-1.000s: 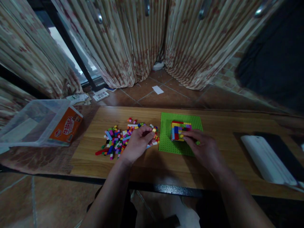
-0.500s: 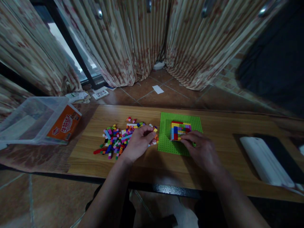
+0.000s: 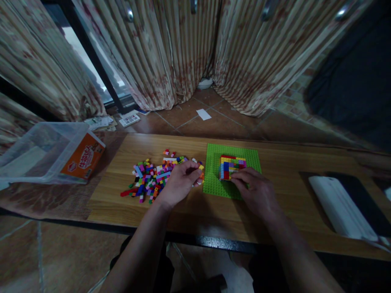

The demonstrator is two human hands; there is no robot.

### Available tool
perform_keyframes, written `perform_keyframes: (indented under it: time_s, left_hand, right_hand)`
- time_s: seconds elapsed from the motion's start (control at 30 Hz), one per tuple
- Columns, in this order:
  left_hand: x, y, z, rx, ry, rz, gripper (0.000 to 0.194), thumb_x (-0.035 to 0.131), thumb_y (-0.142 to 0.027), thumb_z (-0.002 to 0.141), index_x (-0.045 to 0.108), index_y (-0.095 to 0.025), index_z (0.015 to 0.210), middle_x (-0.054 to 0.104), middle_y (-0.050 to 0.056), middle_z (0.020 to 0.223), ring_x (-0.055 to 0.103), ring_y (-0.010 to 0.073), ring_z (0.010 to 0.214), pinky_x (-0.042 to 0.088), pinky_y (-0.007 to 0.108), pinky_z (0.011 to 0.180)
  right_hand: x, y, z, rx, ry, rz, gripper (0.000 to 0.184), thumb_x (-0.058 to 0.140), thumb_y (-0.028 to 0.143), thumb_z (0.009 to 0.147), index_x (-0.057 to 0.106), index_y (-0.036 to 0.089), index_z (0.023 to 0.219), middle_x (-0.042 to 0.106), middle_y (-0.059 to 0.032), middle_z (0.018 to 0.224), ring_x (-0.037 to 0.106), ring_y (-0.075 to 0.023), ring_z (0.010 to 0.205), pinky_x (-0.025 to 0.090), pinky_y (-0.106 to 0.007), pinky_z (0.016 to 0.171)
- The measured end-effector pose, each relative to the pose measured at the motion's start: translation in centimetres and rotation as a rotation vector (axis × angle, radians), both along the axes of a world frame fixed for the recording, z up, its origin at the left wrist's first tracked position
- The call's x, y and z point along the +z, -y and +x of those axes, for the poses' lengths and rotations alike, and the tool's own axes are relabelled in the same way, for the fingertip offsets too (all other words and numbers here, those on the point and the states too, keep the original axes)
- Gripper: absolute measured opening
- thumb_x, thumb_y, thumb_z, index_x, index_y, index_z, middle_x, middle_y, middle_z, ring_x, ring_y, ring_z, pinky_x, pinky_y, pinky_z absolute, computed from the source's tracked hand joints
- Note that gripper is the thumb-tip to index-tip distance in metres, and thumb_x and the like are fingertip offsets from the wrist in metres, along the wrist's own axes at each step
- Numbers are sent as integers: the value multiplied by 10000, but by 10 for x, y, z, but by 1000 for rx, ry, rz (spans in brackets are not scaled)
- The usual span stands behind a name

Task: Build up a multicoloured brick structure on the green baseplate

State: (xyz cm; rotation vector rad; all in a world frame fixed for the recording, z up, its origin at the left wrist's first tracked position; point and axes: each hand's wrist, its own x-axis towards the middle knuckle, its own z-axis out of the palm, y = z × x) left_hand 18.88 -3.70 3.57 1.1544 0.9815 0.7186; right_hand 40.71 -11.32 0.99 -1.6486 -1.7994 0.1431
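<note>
Just below the centre of the frame, our left hand (image 3: 180, 179) pinches a yellow brick (image 3: 200, 167) by the heap (image 3: 149, 179). To the lower right of centre, our right hand (image 3: 255, 189) has thumb and forefinger at the near edge of the build (image 3: 226, 168), which sits on the green board (image 3: 214, 188); we cannot tell whether they grip anything.
</note>
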Motion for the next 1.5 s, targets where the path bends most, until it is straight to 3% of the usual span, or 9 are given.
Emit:
perform_keyframes:
  time_s: [0.57,0.83,0.97,1.17,1.33,1.5]
  left_hand:
    - [3,3,6,25,45,-45,128,671,-222,746,580,-148,798,580,-34,645,555,74,570,447,210,576]
    - [6,7,10,39,96,-122,204,728,-233,703,595,-137,825,634,-3,721,633,101,655,491,234,644]
    - [5,7,11,32,69,-113,218,732,-250,712,594,-139,839,647,11,741,658,126,701,493,238,643]
    - [5,7,13,-60,54,-95,260,741,-275,709,587,-141,870,639,4,749,643,122,697,486,231,633]
    - [5,7,12,-130,83,-56,260,740,-307,719,597,-137,855,618,-11,731,582,88,666,476,227,668]
    - [3,5,9,-167,64,-21,255,721,-330,748,594,-137,855,611,-11,725,568,89,670,463,233,686]
  right_hand:
    - [-6,1,-4,-38,3,-21,254,540,281,916,698,229,723,671,-36,794,626,-187,747,473,-322,700]
    - [-3,3,-6,-63,-22,16,185,568,305,907,724,234,839,707,-48,859,657,-214,809,500,-363,766]
    - [6,5,-21,-53,-153,50,177,551,303,922,714,236,899,726,-48,908,673,-204,846,512,-356,796]
    - [7,5,-52,-59,-517,-72,193,601,370,890,698,226,975,732,-38,924,672,-178,816,522,-314,744]
    - [3,3,-66,-27,-820,-146,180,643,380,851,685,210,888,719,-17,816,651,-159,744,513,-280,688]
    - [1,1,-72,-24,-961,-139,132,667,343,822,669,212,833,704,0,775,635,-144,712,509,-267,675]
